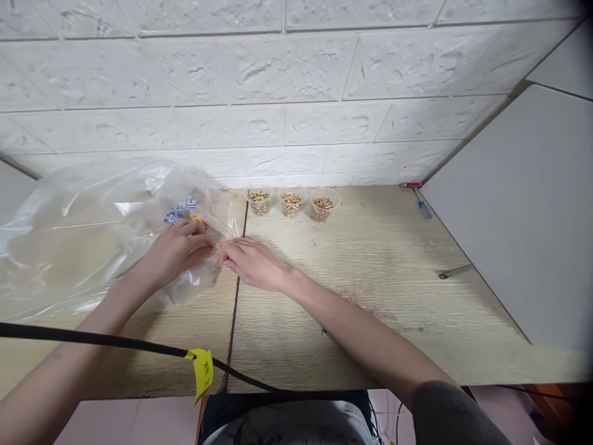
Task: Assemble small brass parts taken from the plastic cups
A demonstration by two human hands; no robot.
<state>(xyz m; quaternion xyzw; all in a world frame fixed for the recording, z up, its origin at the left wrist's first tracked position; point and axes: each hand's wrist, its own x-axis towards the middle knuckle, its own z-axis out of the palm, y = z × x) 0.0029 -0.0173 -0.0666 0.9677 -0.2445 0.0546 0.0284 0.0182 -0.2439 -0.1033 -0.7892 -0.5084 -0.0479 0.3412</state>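
A large clear plastic bag (92, 228) with blue and yellow print lies spread over the left part of the wooden table. My left hand (185, 244) rests on the bag near its right end, its fingers bent and closed on the plastic. Facing it, my right hand (250, 262) pinches the gathered end of the same bag beside the seam in the tabletop. The fingertips of both hands almost meet, and whether anything small is between them is hidden. Beyond the hands, by the wall, stand three clear plastic cups (320, 209) filled with small gold-coloured metal pieces.
A black cable (139, 343) with a yellow tag (202, 374) crosses in front, low in view. A blue-handled screwdriver (424, 209) and a wrench (451, 272) lie by the white panel (519, 204) at right. A white brick-pattern wall (287, 74) closes the back.
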